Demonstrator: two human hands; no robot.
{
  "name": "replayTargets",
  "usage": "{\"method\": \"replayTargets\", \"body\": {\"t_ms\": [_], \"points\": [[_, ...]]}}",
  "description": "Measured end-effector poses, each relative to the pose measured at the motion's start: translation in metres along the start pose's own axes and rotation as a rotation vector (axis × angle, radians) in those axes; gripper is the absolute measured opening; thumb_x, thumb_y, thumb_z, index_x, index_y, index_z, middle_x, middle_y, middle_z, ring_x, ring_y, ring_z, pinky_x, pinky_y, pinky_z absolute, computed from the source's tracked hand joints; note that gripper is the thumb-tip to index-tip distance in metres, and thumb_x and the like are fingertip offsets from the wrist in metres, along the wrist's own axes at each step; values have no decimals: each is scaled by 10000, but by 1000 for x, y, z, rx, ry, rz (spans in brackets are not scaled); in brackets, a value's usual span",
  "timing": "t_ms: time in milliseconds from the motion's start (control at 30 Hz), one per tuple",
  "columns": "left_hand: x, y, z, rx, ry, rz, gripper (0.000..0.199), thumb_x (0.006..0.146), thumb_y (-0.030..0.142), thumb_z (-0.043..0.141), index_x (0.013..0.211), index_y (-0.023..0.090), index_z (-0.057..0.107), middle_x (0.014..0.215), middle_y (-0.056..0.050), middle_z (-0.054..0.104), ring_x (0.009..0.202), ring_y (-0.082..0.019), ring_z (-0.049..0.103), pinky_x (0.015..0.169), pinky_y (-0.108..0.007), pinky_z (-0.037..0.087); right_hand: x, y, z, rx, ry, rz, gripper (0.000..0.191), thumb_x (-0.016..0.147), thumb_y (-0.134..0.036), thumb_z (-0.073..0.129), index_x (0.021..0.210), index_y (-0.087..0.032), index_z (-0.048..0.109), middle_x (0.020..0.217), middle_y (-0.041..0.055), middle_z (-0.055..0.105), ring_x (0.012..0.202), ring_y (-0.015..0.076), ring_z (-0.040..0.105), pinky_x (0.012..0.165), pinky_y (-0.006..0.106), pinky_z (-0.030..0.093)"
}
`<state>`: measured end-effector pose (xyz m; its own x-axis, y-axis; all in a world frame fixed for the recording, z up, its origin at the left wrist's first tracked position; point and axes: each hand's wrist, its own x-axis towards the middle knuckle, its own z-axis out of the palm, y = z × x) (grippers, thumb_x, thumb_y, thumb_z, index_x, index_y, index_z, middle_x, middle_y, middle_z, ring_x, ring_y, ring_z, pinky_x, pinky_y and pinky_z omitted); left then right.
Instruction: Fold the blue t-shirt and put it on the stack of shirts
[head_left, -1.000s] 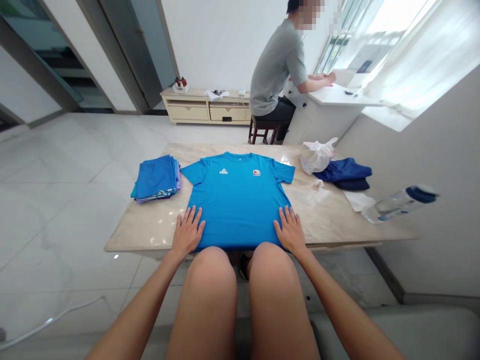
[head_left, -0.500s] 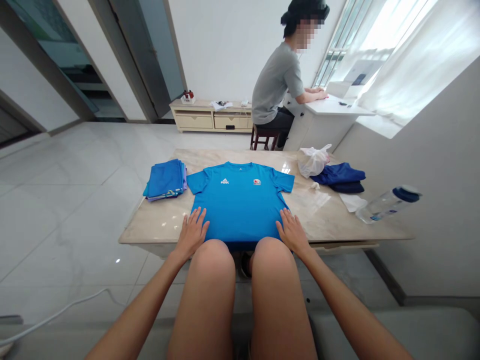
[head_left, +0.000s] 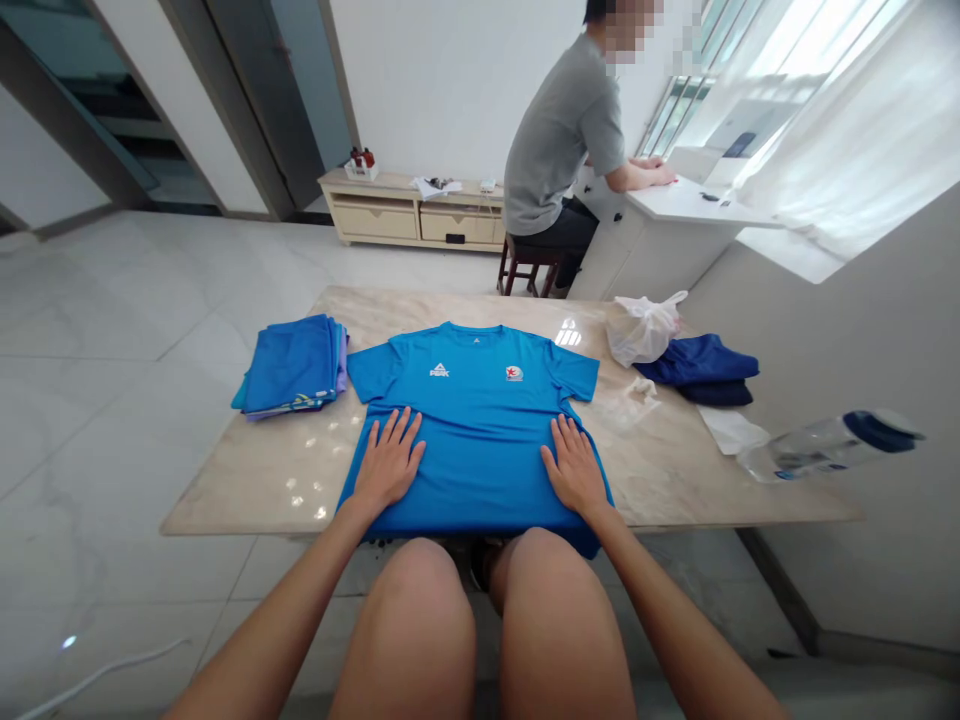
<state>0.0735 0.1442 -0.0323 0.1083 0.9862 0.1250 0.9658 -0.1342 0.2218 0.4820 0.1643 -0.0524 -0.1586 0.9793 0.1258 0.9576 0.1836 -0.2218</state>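
A bright blue T-shirt (head_left: 480,445) lies flat and face up on the marble table top (head_left: 240,490), with a white logo and a round red-starred badge on its chest. Its lower hem hangs over the table's near edge. My left hand (head_left: 390,462) rests palm down on the shirt's lower left part, fingers spread. My right hand (head_left: 574,468) lies the same way on the lower right part. Neither hand grips the cloth.
A folded stack of blue shirts (head_left: 292,368) lies left of the T-shirt. To the right are a white plastic bag (head_left: 643,332), dark navy clothing (head_left: 701,370), white paper (head_left: 731,430) and a plastic bottle (head_left: 817,450). A person (head_left: 562,130) sits at a white desk (head_left: 697,205) beyond.
The view has tipped and shifted, so the table looks nearer. My hands now lie further up on the shirt, and the hem shows more fully below them.
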Motion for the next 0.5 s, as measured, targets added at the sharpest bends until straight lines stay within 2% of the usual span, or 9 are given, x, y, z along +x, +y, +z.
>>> {"method": "replayTargets", "body": {"t_ms": [133, 400, 500], "points": [[-10, 10, -6, 29, -22, -25, 703, 1160, 501, 291, 1790, 214, 413, 1871, -101, 330, 1760, -352, 271, 1435, -641, 192, -7, -3, -3, 0, -12, 10, 752, 1181, -537, 280, 1809, -132, 367, 1893, 120, 253, 1775, 331, 214, 1435, 569, 210], [-56, 28, -7, 36, -16, -46, 704, 1155, 491, 289, 1779, 196, 430, 1860, -131, 336, 1755, -373, 282, 1419, -678, 207, -41, -4, -6, -55, -20, 6, 732, 1185, -507, 293, 1801, -121, 380, 1890, 138, 259, 1771, 330, 228, 1431, 553, 213], [-69, 34, -13, 35, -74, -72, 711, 1155, 483, 281, 1789, 186, 405, 1873, -131, 303, 1767, -374, 243, 1422, -676, 195, -52, -8, -10, -90, -47, 11, 713, 1186, -484, 313, 1799, -128, 387, 1885, 151, 268, 1767, 333, 241, 1425, 549, 226]]}}
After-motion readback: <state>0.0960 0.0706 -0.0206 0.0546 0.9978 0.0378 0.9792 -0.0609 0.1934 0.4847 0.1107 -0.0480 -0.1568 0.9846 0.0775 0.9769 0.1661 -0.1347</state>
